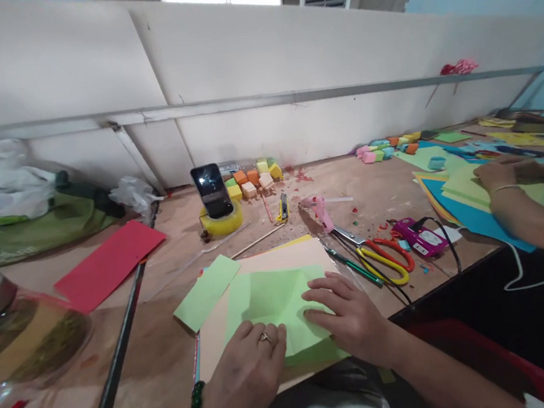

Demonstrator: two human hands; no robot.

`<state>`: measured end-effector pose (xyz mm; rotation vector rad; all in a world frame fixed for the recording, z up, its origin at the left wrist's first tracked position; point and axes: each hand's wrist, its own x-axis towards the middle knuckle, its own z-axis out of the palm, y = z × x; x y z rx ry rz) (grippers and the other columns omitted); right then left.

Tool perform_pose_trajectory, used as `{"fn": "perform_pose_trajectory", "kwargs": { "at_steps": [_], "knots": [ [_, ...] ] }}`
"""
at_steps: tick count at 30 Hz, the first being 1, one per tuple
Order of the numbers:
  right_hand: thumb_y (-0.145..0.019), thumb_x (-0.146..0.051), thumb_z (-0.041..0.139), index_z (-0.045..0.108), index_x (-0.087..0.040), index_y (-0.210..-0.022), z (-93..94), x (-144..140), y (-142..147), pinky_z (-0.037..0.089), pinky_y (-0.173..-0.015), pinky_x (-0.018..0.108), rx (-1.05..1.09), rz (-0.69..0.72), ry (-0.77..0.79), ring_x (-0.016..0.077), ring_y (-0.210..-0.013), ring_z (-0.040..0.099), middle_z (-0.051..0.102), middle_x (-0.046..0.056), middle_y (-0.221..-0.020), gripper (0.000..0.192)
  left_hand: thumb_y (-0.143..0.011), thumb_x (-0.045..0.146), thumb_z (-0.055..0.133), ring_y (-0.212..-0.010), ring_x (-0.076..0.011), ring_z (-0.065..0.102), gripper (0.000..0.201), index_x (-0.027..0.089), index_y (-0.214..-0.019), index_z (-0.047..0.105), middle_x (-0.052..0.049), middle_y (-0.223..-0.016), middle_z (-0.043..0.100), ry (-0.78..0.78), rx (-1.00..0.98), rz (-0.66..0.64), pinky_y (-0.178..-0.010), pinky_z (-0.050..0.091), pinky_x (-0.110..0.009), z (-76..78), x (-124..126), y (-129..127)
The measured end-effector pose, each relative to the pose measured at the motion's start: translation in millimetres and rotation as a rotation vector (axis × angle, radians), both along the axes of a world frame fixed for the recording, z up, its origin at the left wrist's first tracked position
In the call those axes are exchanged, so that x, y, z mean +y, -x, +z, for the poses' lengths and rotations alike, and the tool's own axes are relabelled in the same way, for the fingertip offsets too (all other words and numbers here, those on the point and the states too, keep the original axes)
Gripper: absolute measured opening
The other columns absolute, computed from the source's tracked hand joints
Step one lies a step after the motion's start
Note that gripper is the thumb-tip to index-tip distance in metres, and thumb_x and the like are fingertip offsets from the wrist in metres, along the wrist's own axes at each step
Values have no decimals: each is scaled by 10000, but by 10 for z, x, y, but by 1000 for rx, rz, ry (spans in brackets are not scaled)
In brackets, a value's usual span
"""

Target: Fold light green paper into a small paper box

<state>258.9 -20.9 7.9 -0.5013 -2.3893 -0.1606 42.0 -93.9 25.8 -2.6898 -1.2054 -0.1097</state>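
Left hand (245,377): at 6 o'clock, palm down and fingers flat on the near left part of the light green paper (268,299); gripping nothing, only pressing so the sheet cannot slide.
Right hand (351,316): at 5 o'clock, fingers spread flat over a folded flap of the same sheet; open and pinning, apparently to hold the crease down.
Light green paper: dead centre near the table edge, creased, lying on a stack of pale card (302,256) that gives a smooth bed for folding.
Green strip (206,291): just at 10 o'clock of the sheet, loose, overlapping the card's corner.
Red sheet (109,262): at 9 to 10 o'clock, well apart, beside a long dark rod (122,352).
Scissors (381,260): at 3 o'clock of the right hand, near, handles toward the person for easy pickup.
Glue gun (322,214): at 1 o'clock, lying on its side beyond the scissors.
Phone (211,190): at 12 o'clock, propped upright in a yellow tape roll (222,223), screen facing the person.
Foam cubes (254,180): behind the phone against the wall.
Co-worker's arm (522,202): at 3 o'clock, far right, resting on coloured sheets (469,208).
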Motion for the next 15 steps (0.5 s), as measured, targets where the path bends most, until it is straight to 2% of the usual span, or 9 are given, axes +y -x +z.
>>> {"fn": "perform_pose_trajectory", "kwargs": {
  "at_steps": [3, 5, 8, 10, 15],
  "knots": [
    [-764, 18, 430, 614, -186, -857, -96, 53, -27, 519, -838, 376, -1, 35, 64, 207, -972, 603, 700, 80, -961, 291, -766, 74, 511, -966, -272, 588, 408, 148, -1166, 540, -127, -1117, 638, 132, -93, 46, -850, 447, -442, 39, 28, 94],
    [-701, 33, 442, 603, -175, -835, -162, 63, -65, 528, -818, 372, -5, 51, 134, 216, -983, 603, 694, 105, -1010, 295, -725, 109, 547, -1075, -298, 547, 483, 173, -1203, 526, -122, -1222, 599, 244, -137, 64, -945, 400, -489, 90, 65, 163],
    [-632, 5, 500, 587, -170, -873, -222, 58, -114, 528, -822, 385, -14, 71, 284, 233, -1003, 607, 678, 130, -1081, 310, -703, 42, 501, -981, -257, 573, 483, 189, -1160, 551, -88, -1118, 643, 386, -172, 100, -897, 434, -445, 129, 132, 237],
    [-619, 0, 536, 579, -171, -927, -222, 60, -131, 526, -823, 370, -15, 77, 393, 227, -999, 615, 677, 128, -1093, 355, -715, -15, 438, -933, -235, 576, 465, 188, -1108, 581, -78, -1072, 654, 414, -216, 116, -838, 461, -400, 105, 176, 266],
    [-674, -3, 594, 589, -182, -952, -171, 102, -133, 523, -761, 315, -45, 83, 564, 202, -898, 627, 691, 71, -907, 331, -795, -19, 376, -862, -203, 586, 372, 192, -891, 667, -70, -921, 649, 433, -335, 172, -767, 479, -325, -21, 285, 327]
  ]
}}
